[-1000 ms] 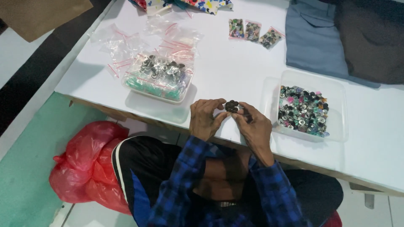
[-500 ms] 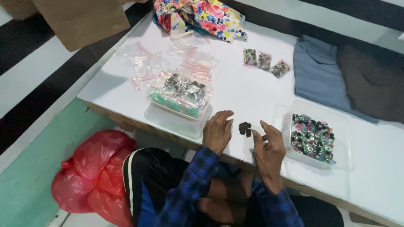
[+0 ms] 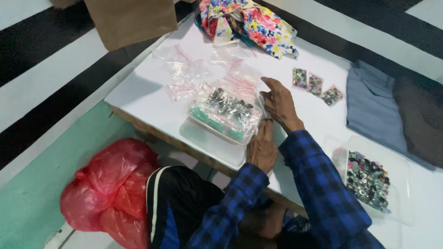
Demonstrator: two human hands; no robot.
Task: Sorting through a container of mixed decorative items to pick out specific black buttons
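A clear plastic box (image 3: pixel 224 115) packed with small zip bags of dark and green bits stands on the white table (image 3: pixel 152 99). My left hand (image 3: pixel 261 148) lies flat on the table, its fingertips against the box's right end. My right hand (image 3: pixel 278 104) reaches over that end with fingers stretched, touching the clear bags heaped on the box. I see nothing held in either hand; both palms face down and are hidden. Empty zip bags (image 3: pixel 181 74) with red strips lie spread behind the box.
A second clear tray (image 3: pixel 369 179) of colourful small pieces sits at the right. Three small filled bags (image 3: pixel 317 85), a floral cloth (image 3: pixel 251 23) and folded blue-grey and dark cloths (image 3: pixel 376 106) lie further back. A red plastic bag (image 3: pixel 108 186) lies on the floor, and a brown paper bag (image 3: pixel 131 20) stands beyond the table.
Both hands left the small dark piece they held together in front of me and moved left to the box of bags. The view has swung left and closer.
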